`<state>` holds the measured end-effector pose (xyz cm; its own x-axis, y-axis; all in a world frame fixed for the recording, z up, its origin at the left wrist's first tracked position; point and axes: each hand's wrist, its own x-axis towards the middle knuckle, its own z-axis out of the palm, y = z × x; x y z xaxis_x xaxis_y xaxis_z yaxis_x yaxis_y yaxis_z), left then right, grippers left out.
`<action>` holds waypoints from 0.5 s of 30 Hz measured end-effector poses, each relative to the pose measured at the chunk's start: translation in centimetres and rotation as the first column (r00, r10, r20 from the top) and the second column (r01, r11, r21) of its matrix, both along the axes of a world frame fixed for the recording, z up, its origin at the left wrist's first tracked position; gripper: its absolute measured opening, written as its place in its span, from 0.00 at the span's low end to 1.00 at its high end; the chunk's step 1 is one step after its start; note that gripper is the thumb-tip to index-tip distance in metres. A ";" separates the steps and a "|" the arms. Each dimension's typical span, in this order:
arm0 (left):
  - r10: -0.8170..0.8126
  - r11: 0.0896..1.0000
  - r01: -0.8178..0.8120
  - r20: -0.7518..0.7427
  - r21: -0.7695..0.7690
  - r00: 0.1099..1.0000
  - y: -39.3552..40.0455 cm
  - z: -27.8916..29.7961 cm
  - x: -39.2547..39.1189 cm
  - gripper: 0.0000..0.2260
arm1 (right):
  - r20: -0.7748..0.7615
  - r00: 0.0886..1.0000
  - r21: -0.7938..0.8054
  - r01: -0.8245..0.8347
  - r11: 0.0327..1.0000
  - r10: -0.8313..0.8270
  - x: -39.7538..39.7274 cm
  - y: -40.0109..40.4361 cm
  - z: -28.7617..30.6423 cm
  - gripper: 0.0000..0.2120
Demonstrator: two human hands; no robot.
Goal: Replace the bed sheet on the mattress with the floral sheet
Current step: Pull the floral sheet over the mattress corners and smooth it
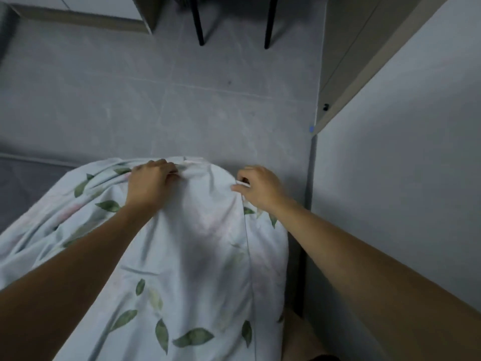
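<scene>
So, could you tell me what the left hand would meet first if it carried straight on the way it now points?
The left hand, its grip closed on the pale blue leaf-print sheet, points past the mattress end. Beyond that edge, it would probably meet only the grey tiled floor; the black chair legs look farther off, though depth is unclear.

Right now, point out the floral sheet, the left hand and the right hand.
floral sheet [197, 256]: head view, on the plain stretch between the forearms.
left hand [149, 182]: head view, on the back of the hand.
right hand [260, 187]: head view, on the back of the hand.
</scene>
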<state>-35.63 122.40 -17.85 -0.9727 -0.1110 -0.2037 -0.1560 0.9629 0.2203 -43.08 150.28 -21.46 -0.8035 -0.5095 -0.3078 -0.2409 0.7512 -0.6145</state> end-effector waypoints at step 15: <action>-0.005 0.984 -0.029 0.193 0.177 0.981 10.5 1.0 -9.5 0.14 | 0.133 0.952 0.255 0.237 0.937 -0.277 -3.0 6.9 -0.1 0.07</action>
<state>-45.17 132.89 -16.90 -0.9121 -0.0673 -0.4044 -0.2235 0.9086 0.3529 -46.05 157.20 -21.59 -0.8252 -0.1900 -0.5319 0.0691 0.9007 -0.4289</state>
